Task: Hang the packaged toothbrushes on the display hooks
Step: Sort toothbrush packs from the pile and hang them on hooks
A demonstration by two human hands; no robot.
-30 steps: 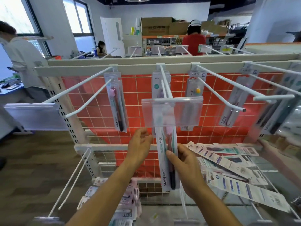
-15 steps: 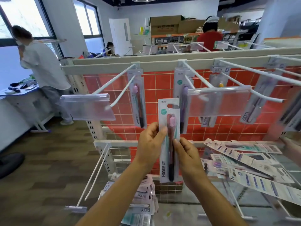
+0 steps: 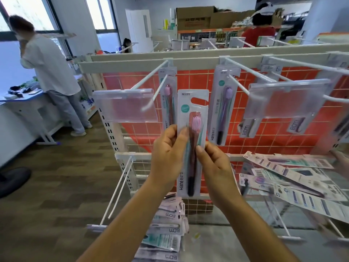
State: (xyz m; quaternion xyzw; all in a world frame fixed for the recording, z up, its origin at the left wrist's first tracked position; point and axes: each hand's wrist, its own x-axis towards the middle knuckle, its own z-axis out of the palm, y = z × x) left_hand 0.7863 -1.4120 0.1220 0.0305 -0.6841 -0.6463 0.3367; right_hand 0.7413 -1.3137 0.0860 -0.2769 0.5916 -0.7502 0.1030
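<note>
Red-backed wire display rack (image 3: 255,146) already carries several hung toothbrush packs (image 3: 223,103), while left hand (image 3: 168,156) and right hand (image 3: 215,167) pinch one unhung pink-bristled carded toothbrush (image 3: 192,114); many loose packs (image 3: 294,178) await hanging.

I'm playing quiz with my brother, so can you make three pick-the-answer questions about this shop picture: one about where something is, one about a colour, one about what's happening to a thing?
1. Where is the pack with the purple toothbrush?
A. On a display hook, right of the held pack.
B. On the floor.
C. On the blue table.

2. What colour are the held toothbrush's bristles?
A. Green.
B. Pink.
C. Yellow.

3. What is happening to the held pack?
A. It hangs on a hook.
B. It lies in a pile.
C. The left hand and right hand hold it upright, off any hook.

Answers:
1 A: it dangles from that hook before the red grid.
2 B: the brush head shows pink through the plastic.
3 C: fingers pinch its edges and its hanging hole is empty.
</note>
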